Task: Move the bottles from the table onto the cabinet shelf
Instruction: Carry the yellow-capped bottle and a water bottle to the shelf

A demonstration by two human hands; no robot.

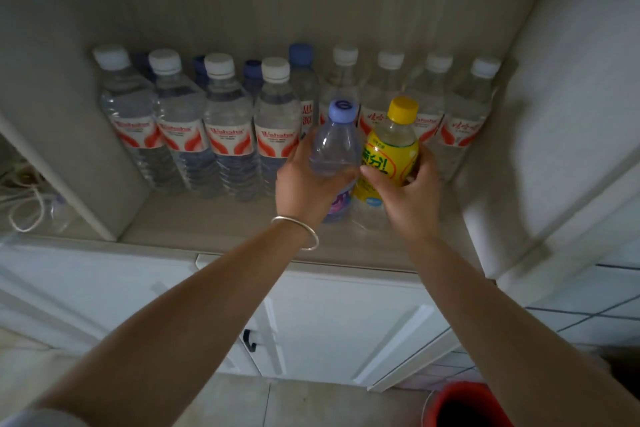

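Bottles: the left hand (304, 180) is gripping a purple-capped one (334, 149), the right hand (408, 191) a yellow one (389, 156), both seemingly resting on the shelf (207, 222), just before the water-bottle row (228, 128).

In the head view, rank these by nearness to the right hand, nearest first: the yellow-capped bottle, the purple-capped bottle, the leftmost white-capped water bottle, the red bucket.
1. Yellow-capped bottle: gripped in the right hand.
2. Purple-capped bottle: just to its left, held by the left hand.
3. Leftmost white-capped water bottle: far left of the shelf row.
4. Red bucket: on the floor, bottom right.
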